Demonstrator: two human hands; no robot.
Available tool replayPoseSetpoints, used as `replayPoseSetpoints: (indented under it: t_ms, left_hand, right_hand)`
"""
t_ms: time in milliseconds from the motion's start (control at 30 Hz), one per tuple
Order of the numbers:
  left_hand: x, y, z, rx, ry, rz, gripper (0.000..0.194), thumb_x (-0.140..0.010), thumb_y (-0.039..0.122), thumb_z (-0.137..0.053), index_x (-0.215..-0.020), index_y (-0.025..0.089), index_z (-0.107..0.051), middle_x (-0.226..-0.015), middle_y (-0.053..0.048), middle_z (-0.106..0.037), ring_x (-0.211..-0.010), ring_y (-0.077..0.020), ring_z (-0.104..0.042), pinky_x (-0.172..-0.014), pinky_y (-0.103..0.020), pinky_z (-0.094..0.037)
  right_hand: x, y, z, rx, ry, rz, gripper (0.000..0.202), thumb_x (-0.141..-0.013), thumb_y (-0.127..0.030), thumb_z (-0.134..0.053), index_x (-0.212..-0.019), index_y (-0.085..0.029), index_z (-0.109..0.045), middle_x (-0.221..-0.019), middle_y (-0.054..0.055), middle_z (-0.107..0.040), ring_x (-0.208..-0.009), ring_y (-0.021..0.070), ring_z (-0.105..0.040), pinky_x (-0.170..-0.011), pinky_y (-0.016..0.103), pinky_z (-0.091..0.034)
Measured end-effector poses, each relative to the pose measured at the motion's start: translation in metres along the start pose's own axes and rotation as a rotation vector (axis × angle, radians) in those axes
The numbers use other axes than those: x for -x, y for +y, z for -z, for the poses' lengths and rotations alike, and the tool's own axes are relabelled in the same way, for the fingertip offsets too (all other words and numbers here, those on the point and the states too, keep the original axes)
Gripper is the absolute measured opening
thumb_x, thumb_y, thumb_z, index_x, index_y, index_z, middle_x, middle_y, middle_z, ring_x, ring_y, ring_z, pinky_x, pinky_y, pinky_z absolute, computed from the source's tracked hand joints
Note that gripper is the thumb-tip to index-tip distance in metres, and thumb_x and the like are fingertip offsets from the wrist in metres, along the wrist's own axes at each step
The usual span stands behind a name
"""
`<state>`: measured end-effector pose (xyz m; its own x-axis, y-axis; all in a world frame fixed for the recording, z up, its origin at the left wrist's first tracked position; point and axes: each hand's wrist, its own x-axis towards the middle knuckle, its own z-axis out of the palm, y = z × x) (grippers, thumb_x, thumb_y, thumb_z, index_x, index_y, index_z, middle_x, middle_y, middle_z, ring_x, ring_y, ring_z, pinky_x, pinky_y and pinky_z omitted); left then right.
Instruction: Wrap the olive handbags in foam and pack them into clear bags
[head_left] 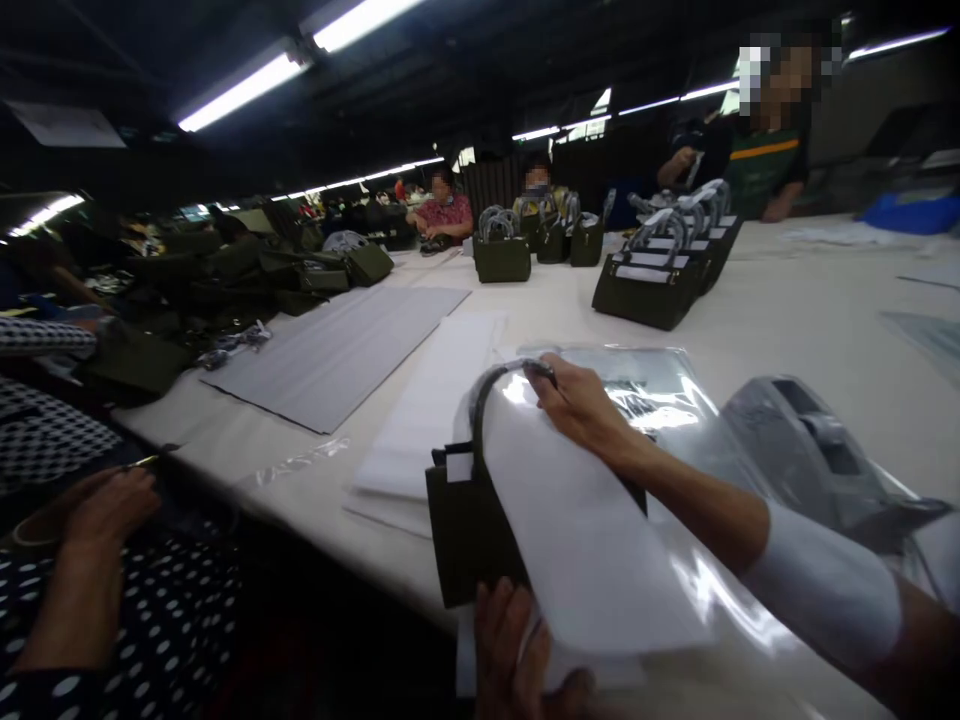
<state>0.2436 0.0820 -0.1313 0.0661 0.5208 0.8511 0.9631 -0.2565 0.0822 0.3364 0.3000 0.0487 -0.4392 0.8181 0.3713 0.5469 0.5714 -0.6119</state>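
A dark green handbag (472,540) stands tilted at the near edge of the table, with a white sheet (592,560) lying across its front. My right hand (577,400) is closed around the top of the bag's wrapped handle (486,400). Low at the bag's bottom edge, my left hand (514,645) has its fingers curled against the bag beside the white sheet. Part of that hand is cut off by the frame. Behind my right wrist lie clear plastic bags (660,380).
A grey tape dispenser (817,450) stands at right. White sheets (427,420) and a grey board (337,350) lie at left. Finished-looking green handbags (645,290) stand farther back. A co-worker's hand (112,510) is close at left; several people work around the table.
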Motion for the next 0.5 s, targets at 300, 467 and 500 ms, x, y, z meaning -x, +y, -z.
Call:
replayPoseSetpoints:
  t_ms: [300,467,500]
  left_hand:
    - [0.025,-0.025,0.009,0.041,-0.371,-0.045,0.026,-0.084,0.015,-0.043,-0.103,0.022,-0.060,-0.100,-0.004,-0.066,-0.093,-0.0181,-0.059,-0.084,-0.035,-0.042]
    - [-0.036,-0.032,0.028,0.142,-0.317,-0.197,0.025,-0.081,0.006,-0.046,-0.094,0.019,-0.062,-0.090,-0.004,-0.067,-0.087,-0.0151,-0.059,-0.080,-0.030,-0.043]
    - [-0.053,-0.029,0.033,0.115,-0.272,-0.198,0.023,-0.080,0.006,-0.049,-0.093,0.020,-0.063,-0.094,-0.004,-0.066,-0.091,-0.0166,-0.058,-0.083,-0.033,-0.042]
  right_hand:
    - [-0.021,0.011,-0.010,0.076,0.012,-0.043,0.034,-0.091,-0.043,-0.028,-0.084,-0.017,-0.049,-0.071,0.004,-0.057,-0.063,0.0155,-0.051,-0.058,0.022,-0.030]
    - [-0.033,0.011,0.000,0.081,-0.080,-0.076,0.038,-0.091,-0.045,-0.029,-0.088,-0.016,-0.053,-0.078,0.006,-0.059,-0.064,0.0147,-0.053,-0.057,0.023,-0.032]
    - [-0.035,0.014,0.004,0.079,-0.115,-0.092,0.038,-0.091,-0.045,-0.031,-0.087,-0.015,-0.054,-0.077,0.006,-0.059,-0.064,0.0144,-0.053,-0.058,0.023,-0.034]
